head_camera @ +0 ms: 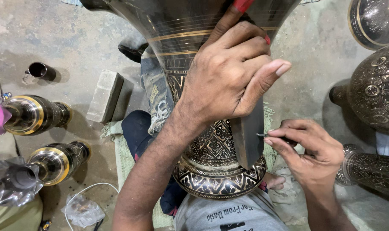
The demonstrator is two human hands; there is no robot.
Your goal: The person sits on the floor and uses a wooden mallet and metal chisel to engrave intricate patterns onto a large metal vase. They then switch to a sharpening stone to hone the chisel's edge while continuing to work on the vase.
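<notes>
A large black vase (213,149) with gold bands and fine engraved patterns rests across my lap, its wide foot toward me. My left hand (230,75) lies over the vase's neck and grips a dark flat wooden bar (247,137) that hangs down along the body; a red end (243,4) shows above the fingers. My right hand (309,149) is to the right of the vase and pinches a thin metal chisel (262,135), whose tip meets the bar's lower edge beside the vase's engraved belly.
Two smaller black-and-gold vases (36,113) (57,160) lie on the concrete floor at left, near a brick (104,96) and a dark cup (40,70). Engraved vases (374,94) (369,169) crowd the right side. A plastic bag (81,209) and a green mat (124,158) lie below.
</notes>
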